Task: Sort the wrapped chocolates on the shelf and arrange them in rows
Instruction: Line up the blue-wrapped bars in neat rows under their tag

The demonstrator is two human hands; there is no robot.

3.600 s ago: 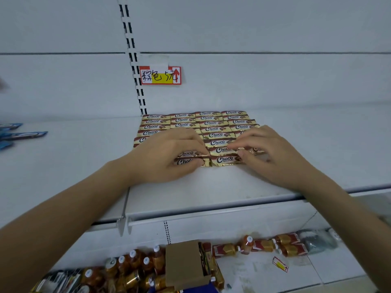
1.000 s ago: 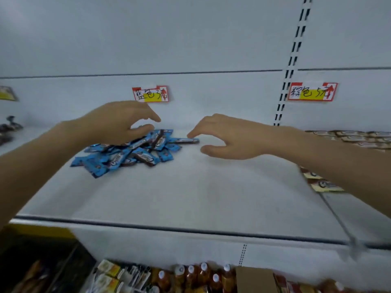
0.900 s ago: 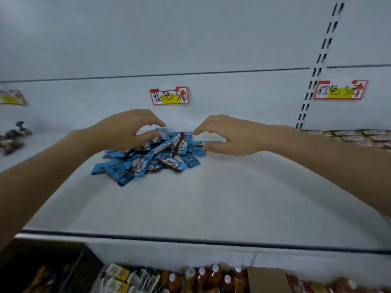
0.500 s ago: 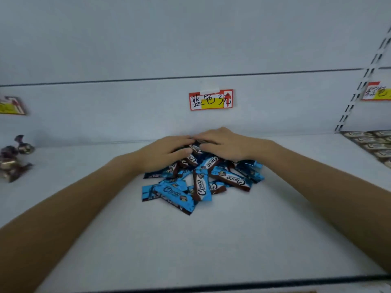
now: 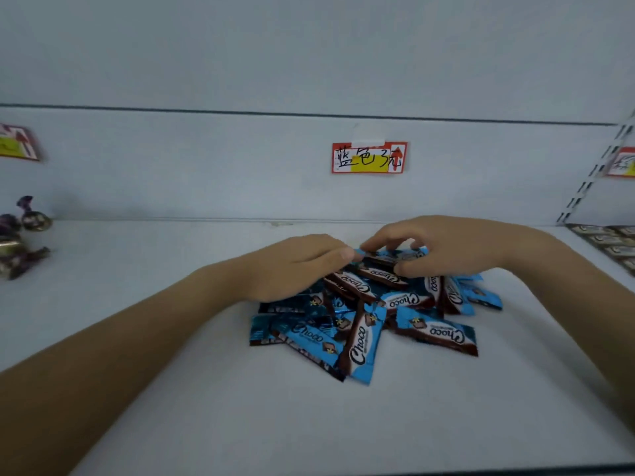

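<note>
Shelf [image 5: 165, 417]: white, single level. Tag [image 5: 369, 158]: red border, yellow patch, handwritten characters, fixed to the back wall. Pile [image 5: 364, 326]: blue-and-brown "Choco" bars, straight below the tag on the shelf, loose and overlapping at all angles, not in rows. Left hand [image 5: 292, 269]: below and left of the tag, resting on the pile's rear left side. Its fingers are curled down among the bars and its thumb tip is at the blue end of the top bar [image 5: 383, 260]. Whether those fingers grip anything cannot be told. Right hand [image 5: 446, 249]: below and slightly right of the tag, arched over the pile, fingertips and thumb pinching the top bar between them. Purple sweets [image 5: 20, 235]: far left of the tag, lower, on the shelf. Brown bars [image 5: 611, 242]: far right of the tag, lower, flat in neat rows. Left tag [image 5: 17, 143]: far left of the tag, blurred. Right tag [image 5: 623, 163]: far right of the tag, cut by the frame edge, just beside the slotted upright [image 5: 589, 182].
</note>
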